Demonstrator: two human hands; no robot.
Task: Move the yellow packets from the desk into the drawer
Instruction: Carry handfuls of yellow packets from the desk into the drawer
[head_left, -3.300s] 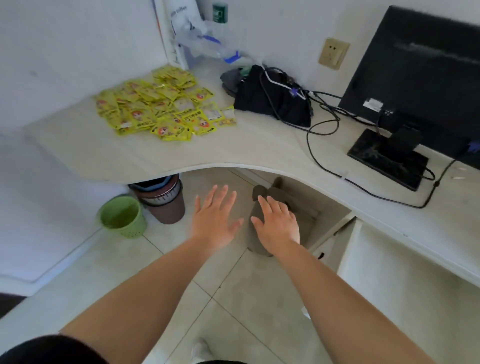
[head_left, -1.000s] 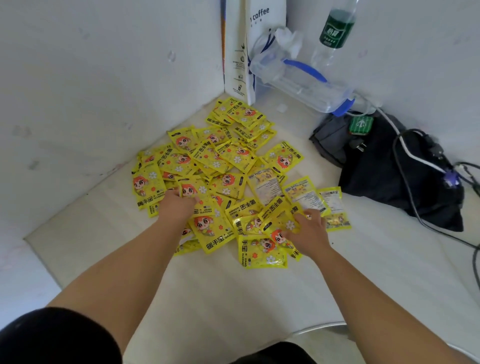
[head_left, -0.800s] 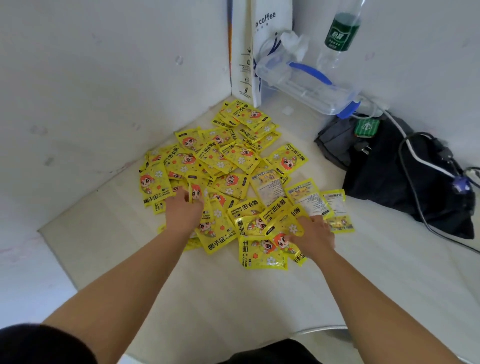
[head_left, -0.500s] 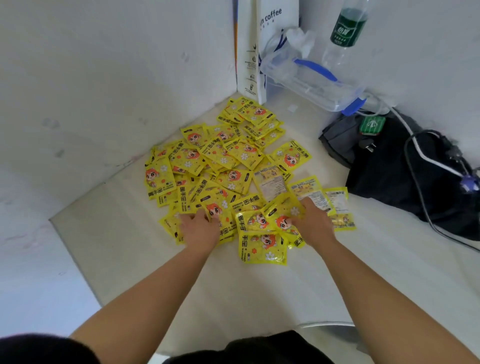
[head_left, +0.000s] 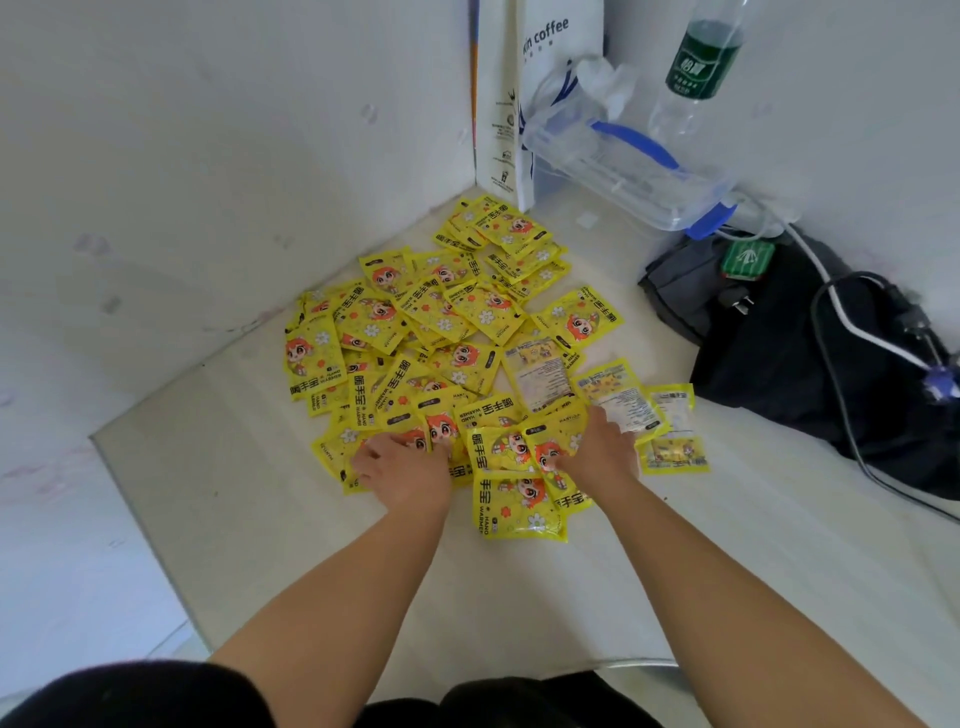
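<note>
White walls meet in a corner at the top of the frame, above the pale desk (head_left: 519, 597). I see the yellow packets (head_left: 447, 332) heaped and overlapping at centre. My left hand (head_left: 405, 467) sits at the pile's lower left edge, fingers curled round packets there. My right hand (head_left: 602, 452) lies on the lower right edge; I cannot tell whether it grips or only presses. A black bag (head_left: 779, 353) lies at right.

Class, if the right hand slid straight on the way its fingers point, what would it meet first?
Probably the face-down packet with the pale printed back, just beyond the right hand, though depth is unclear.
</note>
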